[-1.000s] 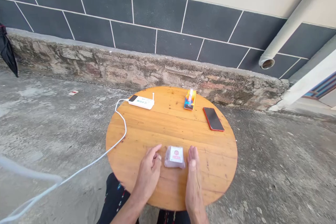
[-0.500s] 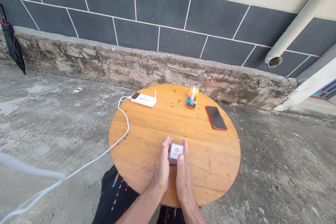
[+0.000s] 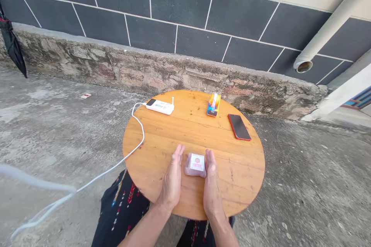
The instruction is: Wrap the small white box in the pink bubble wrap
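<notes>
A small clear-wrapped packet (image 3: 196, 165) with a white label and a red print lies on the round wooden table (image 3: 185, 127), near its front part. My left hand (image 3: 172, 177) stands on edge to the left of the packet, fingers stretched out, with a gap between them. On the other side my right hand (image 3: 212, 181) is held the same way, its fingers straight and close against or touching the packet's right end. Neither hand grips anything.
A white power strip (image 3: 160, 106) with a cable lies at the table's back left. An orange and blue tape dispenser (image 3: 213, 105) stands at the back. A red-edged phone (image 3: 239, 127) rests on the right. Behind is a stone ledge (image 3: 162, 71); a black umbrella (image 3: 13, 46) leans far left.
My hands have moved apart from the packet's sides, the left one the farther. The packet, earlier between both palms, now shows its wider wrapped ends. The view has shifted slightly.
</notes>
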Action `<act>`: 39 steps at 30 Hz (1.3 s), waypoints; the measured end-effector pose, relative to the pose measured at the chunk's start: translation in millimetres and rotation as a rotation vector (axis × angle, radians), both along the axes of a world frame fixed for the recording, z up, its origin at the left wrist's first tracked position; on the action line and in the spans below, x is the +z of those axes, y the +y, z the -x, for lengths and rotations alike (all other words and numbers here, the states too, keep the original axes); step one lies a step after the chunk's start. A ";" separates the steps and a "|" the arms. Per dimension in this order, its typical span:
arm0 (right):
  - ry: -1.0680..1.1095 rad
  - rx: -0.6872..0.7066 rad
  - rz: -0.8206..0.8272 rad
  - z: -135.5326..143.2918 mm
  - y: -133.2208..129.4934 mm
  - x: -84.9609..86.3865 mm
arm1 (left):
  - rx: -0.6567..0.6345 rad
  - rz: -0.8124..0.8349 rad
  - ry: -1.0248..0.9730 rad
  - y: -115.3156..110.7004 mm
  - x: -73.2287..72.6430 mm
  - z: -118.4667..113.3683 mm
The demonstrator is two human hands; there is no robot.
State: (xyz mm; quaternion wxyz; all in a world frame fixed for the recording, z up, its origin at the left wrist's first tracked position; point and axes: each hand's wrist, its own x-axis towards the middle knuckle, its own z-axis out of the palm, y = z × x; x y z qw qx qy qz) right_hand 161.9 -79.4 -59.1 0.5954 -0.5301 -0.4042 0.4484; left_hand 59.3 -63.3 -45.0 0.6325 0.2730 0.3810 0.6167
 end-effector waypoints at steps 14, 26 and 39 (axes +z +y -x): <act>-0.105 0.074 -0.020 11.6 23.7 5.1 | -0.037 0.038 0.104 13.0 1.2 -21.4; 0.016 0.127 0.024 -1.8 23.7 27.6 | -0.010 -0.016 0.132 17.9 -1.8 -5.4; -0.201 -0.134 0.010 -37.0 -43.3 22.1 | 0.177 -0.041 0.057 3.7 -13.7 13.9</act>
